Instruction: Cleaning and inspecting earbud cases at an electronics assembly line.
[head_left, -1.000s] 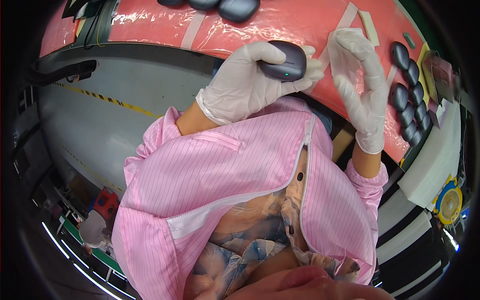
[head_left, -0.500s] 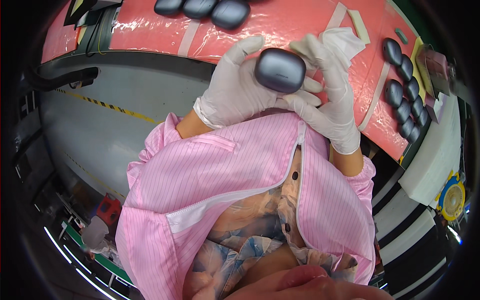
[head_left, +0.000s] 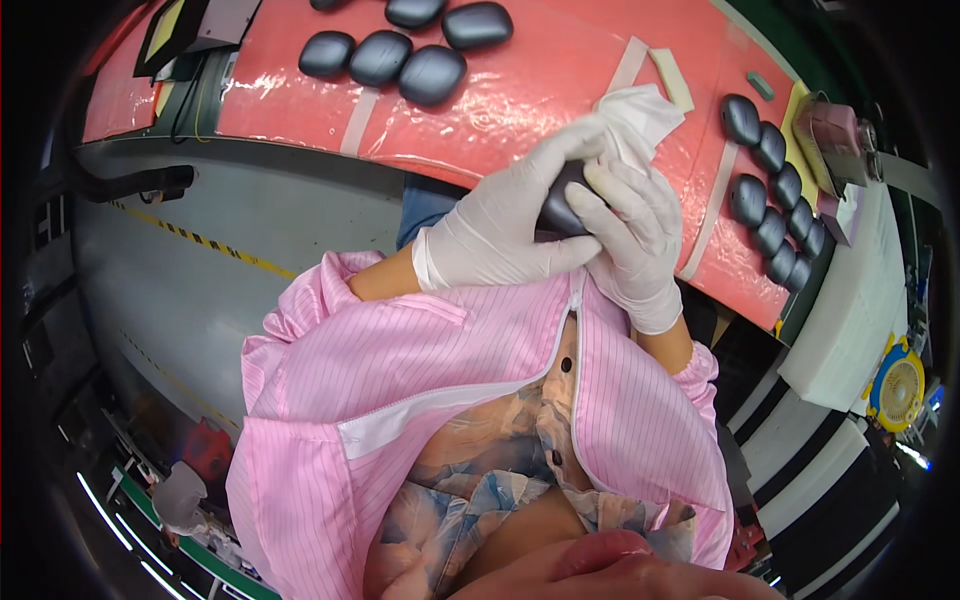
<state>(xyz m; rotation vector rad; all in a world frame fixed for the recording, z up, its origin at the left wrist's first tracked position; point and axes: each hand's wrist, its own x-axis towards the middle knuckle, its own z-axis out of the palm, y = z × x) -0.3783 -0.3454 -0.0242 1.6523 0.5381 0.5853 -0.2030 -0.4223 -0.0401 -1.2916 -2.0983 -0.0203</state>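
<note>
A dark grey, rounded earbud case (head_left: 562,208) is between my two white-gloved hands, mostly covered by fingers. My left hand (head_left: 510,215) is wrapped round it from the left, thumb along the near side. From the right, my right hand (head_left: 640,225) closes over the case with bent fingers. A crumpled white cloth (head_left: 645,118) shows just beyond the right fingers; whether they grip it, I cannot tell.
The table has a glossy red cover (head_left: 520,120). Several like cases (head_left: 380,58) stand at the far left, and several more (head_left: 770,230) in two rows at the right. A cream strip (head_left: 672,80) and a small green block (head_left: 760,86) lie beyond the cloth.
The case, which showed its full top face, is now turned and largely hidden as my right fingers have closed over it. The view has shifted, bringing more far-left cases into sight.
</note>
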